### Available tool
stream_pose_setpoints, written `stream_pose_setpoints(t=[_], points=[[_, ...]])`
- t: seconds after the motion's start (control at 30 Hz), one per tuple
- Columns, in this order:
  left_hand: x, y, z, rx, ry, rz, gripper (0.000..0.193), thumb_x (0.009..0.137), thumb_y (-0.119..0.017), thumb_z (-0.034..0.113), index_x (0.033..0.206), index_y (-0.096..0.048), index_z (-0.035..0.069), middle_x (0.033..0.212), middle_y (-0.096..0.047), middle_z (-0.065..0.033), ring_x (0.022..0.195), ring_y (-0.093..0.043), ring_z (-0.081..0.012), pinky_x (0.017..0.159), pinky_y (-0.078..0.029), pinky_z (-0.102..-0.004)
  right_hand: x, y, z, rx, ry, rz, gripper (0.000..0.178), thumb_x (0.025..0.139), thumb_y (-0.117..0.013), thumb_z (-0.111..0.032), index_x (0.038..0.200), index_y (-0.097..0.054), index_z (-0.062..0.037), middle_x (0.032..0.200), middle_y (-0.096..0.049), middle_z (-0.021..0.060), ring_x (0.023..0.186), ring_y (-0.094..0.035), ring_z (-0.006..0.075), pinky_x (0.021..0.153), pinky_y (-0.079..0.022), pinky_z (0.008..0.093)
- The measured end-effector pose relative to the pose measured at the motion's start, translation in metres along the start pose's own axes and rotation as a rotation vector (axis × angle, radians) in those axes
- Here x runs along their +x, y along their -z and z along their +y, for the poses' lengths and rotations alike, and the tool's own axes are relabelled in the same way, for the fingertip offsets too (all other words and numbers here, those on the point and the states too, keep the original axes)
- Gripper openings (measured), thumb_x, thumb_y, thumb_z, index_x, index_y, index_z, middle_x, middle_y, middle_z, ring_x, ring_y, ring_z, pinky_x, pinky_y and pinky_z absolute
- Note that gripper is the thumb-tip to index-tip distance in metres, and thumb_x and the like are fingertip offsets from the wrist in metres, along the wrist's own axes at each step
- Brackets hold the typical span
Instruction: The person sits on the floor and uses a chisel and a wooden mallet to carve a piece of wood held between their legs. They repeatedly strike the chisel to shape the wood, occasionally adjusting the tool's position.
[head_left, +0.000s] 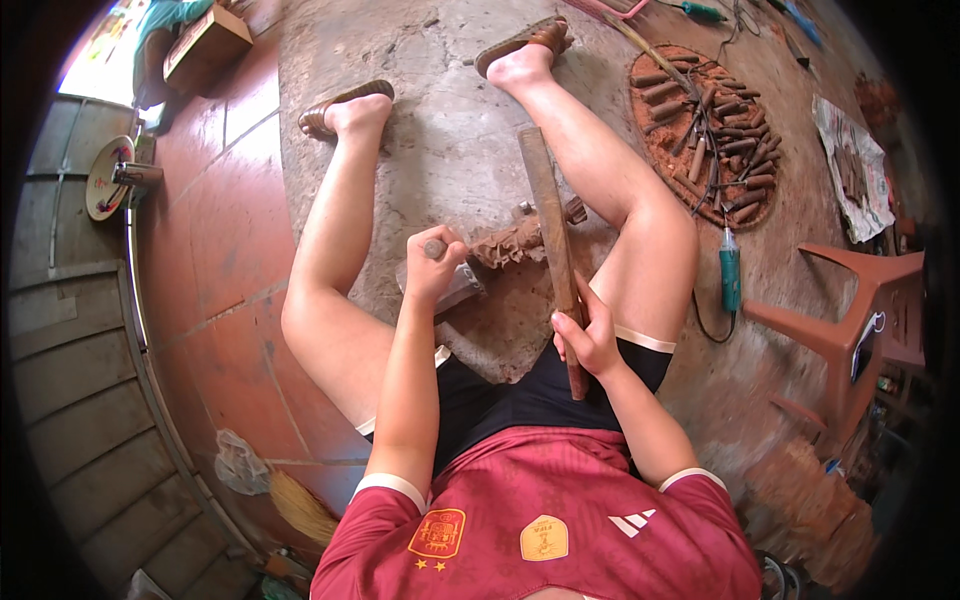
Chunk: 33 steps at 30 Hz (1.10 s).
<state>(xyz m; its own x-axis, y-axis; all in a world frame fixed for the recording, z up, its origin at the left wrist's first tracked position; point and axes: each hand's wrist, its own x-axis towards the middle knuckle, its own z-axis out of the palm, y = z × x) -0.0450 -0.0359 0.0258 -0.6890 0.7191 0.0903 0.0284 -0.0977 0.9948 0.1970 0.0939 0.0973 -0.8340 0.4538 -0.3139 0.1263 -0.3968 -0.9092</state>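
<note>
Between my knees lies a carved piece of brown wood (508, 243) with a ragged, sculpted surface. My left hand (436, 272) is wrapped round a chisel (434, 248), its round handle end pointing up; the blade is hidden below the fist. Just under that hand sits a grey block (460, 288). Held near its lower end by my right hand (592, 335) is a long, flat wooden bar (546, 195). The bar slants up and away, its upper part passing over the right end of the carving.
A round tray (640, 130) at the right holds many wooden-handled tools, with cables across it. Nearby are a green power tool (731, 275), a brown plastic stool (830, 310) and a white sheet (850, 165). A fan (110, 178) stands left; a broom (300, 505) lies lower left.
</note>
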Motion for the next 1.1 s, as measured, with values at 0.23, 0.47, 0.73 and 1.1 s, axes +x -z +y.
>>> stream_pose_setpoints(t=[0.23, 0.47, 0.73, 1.1], points=[[0.001, -0.004, -0.01, -0.011, 0.06, 0.084, 0.039, 0.087, -0.074, 0.033, 0.075, -0.051, 0.005, 0.068, -0.056, -0.0024, 0.063, -0.051, -0.0107, 0.058, -0.041, -0.0249, -0.01, 0.001, 0.002, 0.009, -0.05, 0.005, 0.075, 0.089, -0.063, -0.013, 0.148, -0.022, 0.007, 0.07, -0.055, 0.0032, 0.049, -0.053, 0.0092, 0.045, -0.045, 0.0237], [0.001, -0.017, -0.001, 0.011, -0.001, 0.157, 0.045, 0.085, -0.074, 0.044, 0.078, -0.054, 0.004, 0.071, -0.057, -0.0022, 0.069, -0.055, -0.0117, 0.067, -0.046, -0.0234, -0.01, 0.003, 0.001, -0.014, -0.071, -0.001, 0.075, 0.089, -0.063, -0.012, 0.148, -0.021, 0.0077, 0.072, -0.055, 0.0034, 0.05, -0.052, 0.0089, 0.046, -0.045, 0.0234], [0.004, -0.011, -0.005, 0.123, -0.06, 0.147, 0.04, 0.092, -0.066, 0.037, 0.075, -0.052, 0.004, 0.068, -0.055, -0.0024, 0.063, -0.049, -0.0098, 0.059, -0.042, -0.0252, -0.011, 0.001, -0.001, -0.035, -0.058, -0.036, 0.075, 0.089, -0.062, -0.012, 0.149, -0.021, 0.0055, 0.075, -0.055, 0.0046, 0.05, -0.053, 0.0101, 0.046, -0.045, 0.024], [0.002, -0.011, -0.016, -0.022, -0.046, 0.085, 0.027, 0.09, -0.062, 0.005, 0.068, -0.048, 0.004, 0.063, -0.052, -0.0009, 0.057, -0.045, -0.0092, 0.052, -0.036, -0.0249, -0.013, -0.002, -0.014, -0.041, -0.041, -0.054, 0.075, 0.088, -0.064, -0.011, 0.148, -0.023, 0.0086, 0.072, -0.056, 0.0025, 0.051, -0.052, 0.0073, 0.048, -0.044, 0.0221]])
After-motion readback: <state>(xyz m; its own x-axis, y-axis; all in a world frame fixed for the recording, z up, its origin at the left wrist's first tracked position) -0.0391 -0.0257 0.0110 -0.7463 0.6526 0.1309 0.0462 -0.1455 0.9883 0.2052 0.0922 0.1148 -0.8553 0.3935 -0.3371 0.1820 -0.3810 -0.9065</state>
